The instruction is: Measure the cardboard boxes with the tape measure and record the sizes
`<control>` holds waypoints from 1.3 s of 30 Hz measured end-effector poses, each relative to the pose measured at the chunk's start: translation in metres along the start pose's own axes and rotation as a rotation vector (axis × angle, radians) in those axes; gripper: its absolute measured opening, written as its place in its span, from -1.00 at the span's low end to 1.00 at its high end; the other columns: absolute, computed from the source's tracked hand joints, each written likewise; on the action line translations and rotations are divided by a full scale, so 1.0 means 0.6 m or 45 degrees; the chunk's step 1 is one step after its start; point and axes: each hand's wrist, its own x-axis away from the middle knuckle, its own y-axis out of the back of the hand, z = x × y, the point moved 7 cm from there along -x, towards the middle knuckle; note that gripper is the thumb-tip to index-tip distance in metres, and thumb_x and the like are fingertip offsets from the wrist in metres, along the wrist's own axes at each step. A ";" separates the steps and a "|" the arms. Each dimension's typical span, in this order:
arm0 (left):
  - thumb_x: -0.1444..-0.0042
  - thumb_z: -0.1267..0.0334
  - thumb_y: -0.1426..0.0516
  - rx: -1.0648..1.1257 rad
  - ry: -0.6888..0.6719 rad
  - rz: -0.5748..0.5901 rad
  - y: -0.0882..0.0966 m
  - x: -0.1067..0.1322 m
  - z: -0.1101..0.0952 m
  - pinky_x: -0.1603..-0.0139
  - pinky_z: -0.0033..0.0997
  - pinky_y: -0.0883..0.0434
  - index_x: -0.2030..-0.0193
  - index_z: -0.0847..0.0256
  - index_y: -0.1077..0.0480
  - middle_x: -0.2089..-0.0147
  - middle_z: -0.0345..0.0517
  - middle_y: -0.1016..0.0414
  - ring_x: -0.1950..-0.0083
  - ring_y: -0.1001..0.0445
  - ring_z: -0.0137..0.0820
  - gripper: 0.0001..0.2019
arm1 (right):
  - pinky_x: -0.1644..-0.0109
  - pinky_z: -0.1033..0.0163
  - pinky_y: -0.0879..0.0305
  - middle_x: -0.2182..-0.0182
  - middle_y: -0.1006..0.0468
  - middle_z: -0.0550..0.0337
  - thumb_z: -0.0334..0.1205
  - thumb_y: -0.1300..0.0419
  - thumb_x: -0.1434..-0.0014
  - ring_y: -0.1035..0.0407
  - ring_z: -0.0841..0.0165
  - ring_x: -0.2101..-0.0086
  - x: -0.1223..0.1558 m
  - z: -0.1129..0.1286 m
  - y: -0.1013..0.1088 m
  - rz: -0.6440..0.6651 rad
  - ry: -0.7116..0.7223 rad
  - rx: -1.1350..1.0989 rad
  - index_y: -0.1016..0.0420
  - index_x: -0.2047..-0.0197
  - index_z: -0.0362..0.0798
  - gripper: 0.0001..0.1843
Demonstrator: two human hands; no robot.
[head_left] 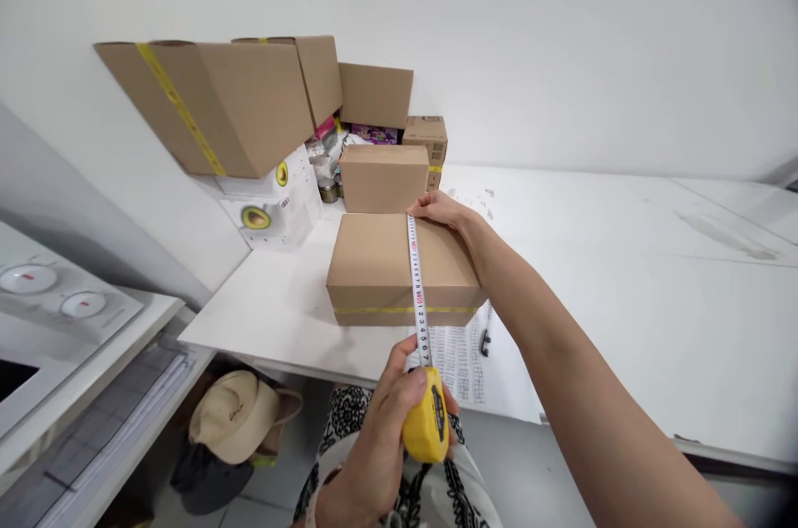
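Observation:
A closed brown cardboard box [374, 254] with a yellow strip along its near side sits on the white table. My left hand [392, 412] is wrapped round a yellow tape measure [427, 420], held low in front of the box and beyond the table edge. From its case the white tape blade [416, 278] runs up past the near side and across the top of the box. At the far top edge my right hand [436, 208] pinches the blade's end against the cardboard. The blade's very tip is hidden under the fingers.
Behind stand another brown box [383, 179], a smaller printed box [427, 129] and jars [327, 191]. A large taped carton [249, 96] rests on a white avocado-printed box [274, 212] at left. Printed paper [461, 370] and a small black object [485, 342] lie at right. Caps [237, 416] are below.

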 end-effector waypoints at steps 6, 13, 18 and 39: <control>-0.18 -0.12 -0.20 0.014 0.022 -0.032 -0.004 0.000 0.009 0.40 -0.38 -0.44 -0.37 0.18 -0.13 0.29 -0.11 -0.53 0.43 -0.50 -0.35 -0.28 | 0.19 0.13 -0.37 0.12 -0.63 0.14 0.10 -0.22 -0.22 -0.46 0.20 0.23 0.001 -0.016 0.001 -0.085 -0.005 0.083 -0.52 0.02 0.13 -0.65; -0.15 -0.12 -0.24 0.028 0.067 -0.040 -0.007 -0.011 0.002 0.41 -0.36 -0.49 -0.25 0.19 -0.25 0.22 -0.08 -0.53 0.36 -0.54 -0.32 -0.36 | 0.24 0.15 -0.32 0.29 -0.63 0.12 -0.10 -0.36 -0.10 -0.41 0.25 0.31 -0.033 -0.042 0.008 -0.065 -0.123 -0.039 -0.53 0.15 0.05 -0.75; -0.07 -0.16 -0.28 0.010 0.088 -0.081 0.001 -0.029 -0.009 0.45 -0.32 -0.53 -0.06 0.22 -0.40 0.04 0.02 -0.53 0.24 -0.59 -0.20 -0.44 | 0.27 0.20 -0.28 0.43 -0.54 0.20 -0.20 -0.40 -0.07 -0.33 0.36 0.40 -0.069 -0.037 0.012 -0.053 -0.035 -0.029 -0.50 0.34 0.00 -0.84; 0.07 0.08 -0.32 -0.232 -0.792 -0.550 0.239 -0.051 -0.132 0.20 -0.39 -0.52 0.12 0.24 -0.58 0.15 -0.06 -0.65 0.21 -0.59 -0.30 -0.62 | -0.22 -0.16 -0.39 -0.05 -0.64 -0.02 -0.30 -0.19 -0.06 -0.50 0.08 -0.10 0.247 -0.169 0.007 -0.547 -0.164 -0.131 -0.58 -0.04 -0.01 -0.56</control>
